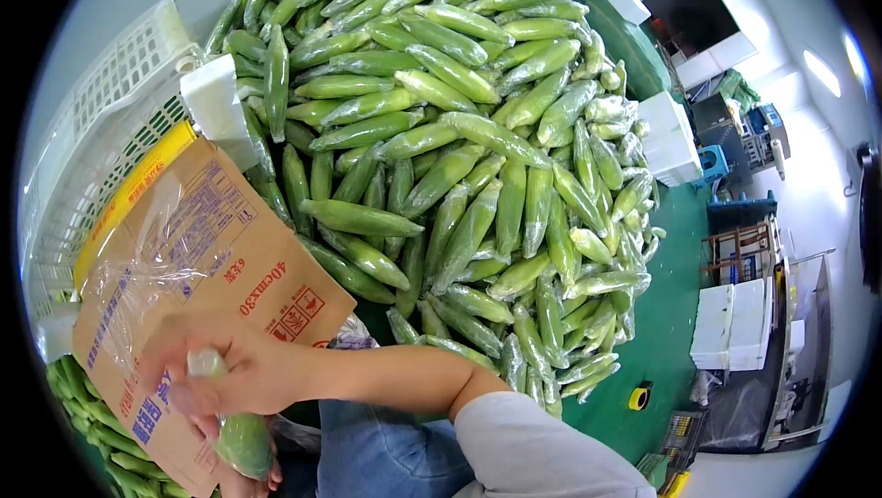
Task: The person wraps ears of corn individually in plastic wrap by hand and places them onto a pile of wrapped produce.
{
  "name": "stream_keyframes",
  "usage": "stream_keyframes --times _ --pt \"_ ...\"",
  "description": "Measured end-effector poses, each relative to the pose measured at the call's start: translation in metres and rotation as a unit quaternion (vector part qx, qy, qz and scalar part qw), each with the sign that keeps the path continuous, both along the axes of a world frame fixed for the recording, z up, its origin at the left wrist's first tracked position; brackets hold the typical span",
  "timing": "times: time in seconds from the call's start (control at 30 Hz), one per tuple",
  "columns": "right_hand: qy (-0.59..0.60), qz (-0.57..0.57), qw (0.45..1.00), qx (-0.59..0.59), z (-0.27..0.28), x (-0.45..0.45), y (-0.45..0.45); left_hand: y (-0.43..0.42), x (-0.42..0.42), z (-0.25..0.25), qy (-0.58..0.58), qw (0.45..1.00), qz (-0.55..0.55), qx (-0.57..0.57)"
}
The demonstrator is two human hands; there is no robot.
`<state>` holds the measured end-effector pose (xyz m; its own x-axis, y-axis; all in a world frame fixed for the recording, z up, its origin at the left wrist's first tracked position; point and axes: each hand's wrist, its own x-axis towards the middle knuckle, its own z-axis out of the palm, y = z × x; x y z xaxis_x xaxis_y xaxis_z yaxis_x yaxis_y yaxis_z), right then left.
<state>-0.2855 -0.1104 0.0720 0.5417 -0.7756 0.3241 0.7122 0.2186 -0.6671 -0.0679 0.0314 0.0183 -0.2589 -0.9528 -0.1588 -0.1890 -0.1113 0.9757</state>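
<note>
The cardboard (pixel 216 300) reads "40cmx30" in red, plus apparently Chinese blue characters.

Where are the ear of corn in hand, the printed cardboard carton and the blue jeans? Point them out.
Ear of corn (pixel 244 446): head view, lower green husk.
Cardboard carton (pixel 213 279): head view, printed face.
Blue jeans (pixel 386 452): head view, leg fabric.

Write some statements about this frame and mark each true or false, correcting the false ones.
1. The right hand grips a film-wrapped ear of corn. True.
2. The cardboard lies wholly underneath the big corn heap. False: it is beside the heap, in plain view.
3. A yellow tape roll is on the green floor. True.
4. The white crate has solid walls. False: they are full of openings.
</note>
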Motion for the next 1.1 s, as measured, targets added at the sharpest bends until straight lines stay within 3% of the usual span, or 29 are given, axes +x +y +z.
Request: stream_keyframes --times 0.03,0.07,0.1,0.13,0.2,0.27,0.3,0.37,0.4,0.47,0.5,0.53,0.57,0.6,0.63,0.7,0.77,0.83,0.87,0.9,0.97,1.03,1.1 --pt "-0.004 0.024 1.0 0.011 -0.001 -0.006 -0.004 -0.009 -0.005 0.006 0.144 0.988 -0.007 0.045" --pt "-0.056 -0.037 0.995 0.079 -0.002 -0.013 -0.008 -0.015 -0.014 0.017 0.169 0.982 -0.002 0.085" --pt "-0.105 -0.094 0.979 0.145 -0.004 -0.021 -0.012 -0.021 -0.022 0.027 0.192 0.973 0.004 0.125" --pt "-0.115 -0.16 0.962 0.189 -0.01 -0.018 -0.007 -0.028 -0.032 0.045 0.096 0.982 0.019 0.161" --pt "-0.086 -0.3 0.918 0.244 -0.031 0.004 0.025 -0.051 -0.055 0.032 -0.073 0.997 0.009 -0.023" --pt "0.142 -0.42 0.882 0.156 -0.058 -0.006 0.058 -0.076 -0.081 0.02 -0.202 0.952 -0.11 -0.2" --pt "0.184 -0.414 0.866 0.212 -0.066 -0.028 0.066 -0.083 -0.093 0.031 -0.257 0.932 -0.199 -0.16" --pt "0.167 -0.399 0.804 0.409 -0.075 -0.104 0.079 -0.091 -0.104 0.042 -0.323 0.846 -0.26 -0.335" --pt "0.161 -0.45 0.759 0.442 -0.08 -0.147 0.088 -0.088 -0.096 0.041 -0.325 0.86 -0.238 -0.314" --pt "0.195 -0.608 0.672 0.376 -0.096 -0.245 0.108 -0.072 -0.069 0.025 -0.381 0.869 -0.134 -0.288" --pt "0.211 -0.697 0.59 0.348 -0.127 -0.316 0.118 -0.06 -0.052 0.014 -0.405 0.87 -0.085 -0.27" --pt "0.243 -0.76 0.52 0.305 -0.118 -0.355 0.122 -0.049 -0.032 -0.002 -0.41 0.874 -0.048 -0.255" --pt "0.286 -0.774 0.436 0.359 -0.132 -0.426 0.135 -0.043 -0.018 -0.01 -0.419 0.874 -0.021 -0.246" --pt "0.422 -0.783 0.384 0.248 -0.149 -0.48 0.149 -0.036 -0.004 -0.016 -0.429 0.872 0.011 -0.236" --pt "0.55 -0.749 0.284 0.235 -0.182 -0.542 0.166 -0.028 0.01 -0.022 -0.442 0.867 0.044 -0.224" --pt "0.725 -0.587 0.162 0.322 -0.14 -0.495 0.122 -0.023 0.031 -0.033 -0.485 0.839 0.115 -0.218" --pt "0.841 -0.491 0.204 -0.1 -0.141 -0.405 0.085 -0.033 0.049 -0.028 -0.454 0.85 0.203 -0.171" --pt "0.812 -0.419 0.357 -0.192 -0.11 -0.245 0.036 -0.051 0.071 -0.041 -0.433 0.838 0.285 -0.171" --pt "0.757 -0.335 0.515 -0.221 -0.086 -0.171 0.015 -0.065 0.081 -0.042 -0.421 0.836 0.304 -0.174" --pt "0.711 -0.265 0.563 -0.328 -0.073 -0.116 -0.002 -0.08 0.09 -0.042 -0.45 0.815 0.311 -0.19" --pt "0.639 -0.208 0.619 -0.407 -0.086 -0.038 -0.042 -0.106 0.116 -0.053 -0.464 0.802 0.283 -0.249" --pt "0.597 -0.246 0.584 -0.493 -0.096 0.006 -0.088 -0.128 0.133 -0.05 -0.472 0.779 0.236 -0.338" --pt "0.553 -0.249 0.63 -0.485 -0.108 0.028 -0.117 -0.137 0.146 -0.056 -0.474 0.771 0.189 -0.382"
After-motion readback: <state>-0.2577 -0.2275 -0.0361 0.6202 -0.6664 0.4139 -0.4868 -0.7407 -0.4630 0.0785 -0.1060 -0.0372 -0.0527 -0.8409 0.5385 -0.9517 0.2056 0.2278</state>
